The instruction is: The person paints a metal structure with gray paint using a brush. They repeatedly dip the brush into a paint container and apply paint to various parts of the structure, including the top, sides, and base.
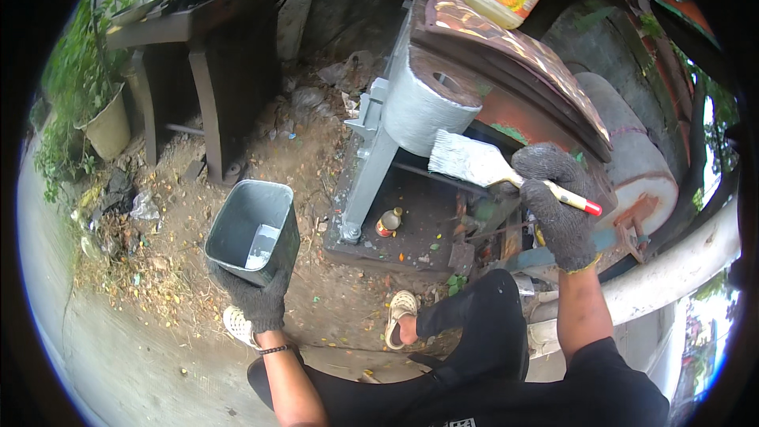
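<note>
Right hand (pixel 557 213), gloved, fingers wrapped tight on the paintbrush (pixel 494 168) at centre right, silver-loaded bristles just touching the grey drum (pixel 423 115) of the old machine. Left hand (pixel 259 300), lower left, fingers clamped under the square paint can (pixel 251 231), a pool of silver paint in its bottom. Best, I'd say, to keep that can level and near, and lay long even strokes around the curve. A small bottle (pixel 388 222) sits on the base plate (pixel 411 249) below.
</note>
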A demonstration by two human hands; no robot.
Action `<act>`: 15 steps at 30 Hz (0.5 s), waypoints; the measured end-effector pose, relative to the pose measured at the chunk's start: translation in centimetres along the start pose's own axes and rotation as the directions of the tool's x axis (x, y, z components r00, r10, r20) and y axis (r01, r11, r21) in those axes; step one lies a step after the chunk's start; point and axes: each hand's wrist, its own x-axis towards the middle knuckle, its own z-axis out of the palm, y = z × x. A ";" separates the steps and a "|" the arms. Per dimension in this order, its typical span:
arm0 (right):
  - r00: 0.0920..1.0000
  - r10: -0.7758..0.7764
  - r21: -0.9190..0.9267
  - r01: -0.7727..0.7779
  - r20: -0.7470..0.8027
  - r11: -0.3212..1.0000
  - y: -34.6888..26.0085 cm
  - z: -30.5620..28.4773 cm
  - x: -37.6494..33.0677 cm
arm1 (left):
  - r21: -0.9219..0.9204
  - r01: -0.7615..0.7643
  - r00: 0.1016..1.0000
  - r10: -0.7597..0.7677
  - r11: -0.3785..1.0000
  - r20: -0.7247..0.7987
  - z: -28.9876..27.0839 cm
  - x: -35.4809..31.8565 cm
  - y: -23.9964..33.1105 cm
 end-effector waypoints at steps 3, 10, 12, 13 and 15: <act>0.992 -0.015 -0.108 0.029 0.122 0.994 -2.9 0.5 3.4 | 0.027 0.031 0.999 -0.031 0.999 0.015 0.1 0.4 0.9; 0.391 -0.616 -0.455 0.888 0.684 0.059 -8.9 5.0 16.6 | 0.131 0.014 1.000 -0.014 0.991 0.001 1.3 0.9 -0.7; 0.777 -0.289 -0.417 0.565 0.559 0.712 -8.4 7.8 17.2 | 0.160 0.016 1.000 -0.015 0.987 -0.008 0.8 1.3 -1.1; 0.817 -0.180 -0.446 0.467 0.548 0.764 -8.6 8.3 16.7 | 0.160 0.016 1.000 -0.019 0.987 0.014 0.8 1.1 -1.2; 0.868 0.047 -0.521 0.253 0.494 0.815 -9.4 8.9 15.6 | 0.168 0.009 0.999 -0.016 0.986 0.041 1.1 0.8 -1.3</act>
